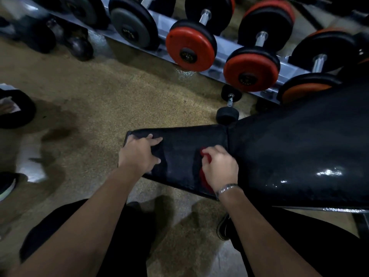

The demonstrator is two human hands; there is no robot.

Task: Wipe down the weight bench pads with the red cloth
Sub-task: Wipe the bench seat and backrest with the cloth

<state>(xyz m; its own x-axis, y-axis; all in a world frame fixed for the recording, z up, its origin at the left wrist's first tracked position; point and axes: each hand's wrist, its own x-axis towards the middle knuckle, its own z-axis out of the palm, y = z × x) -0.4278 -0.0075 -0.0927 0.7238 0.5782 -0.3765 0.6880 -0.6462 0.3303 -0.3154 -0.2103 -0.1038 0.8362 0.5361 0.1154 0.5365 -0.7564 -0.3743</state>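
Observation:
The black weight bench lies across the lower right, with a small seat pad [179,152] on the left and a large shiny back pad [295,152] on the right. My left hand [139,154] rests on the seat pad's left end, fingers spread flat over the top. My right hand [219,168] presses the red cloth [204,180] onto the seat pad close to the gap between the pads, fingers curled over it. Most of the cloth is hidden under that hand.
A metal rack [219,62] with several red and black dumbbells runs along the back. A small black dumbbell [229,104] lies on the brown speckled floor [119,100] by the bench. Another person's shoes [6,184] are at the left edge. My shoe [224,226] is under the bench.

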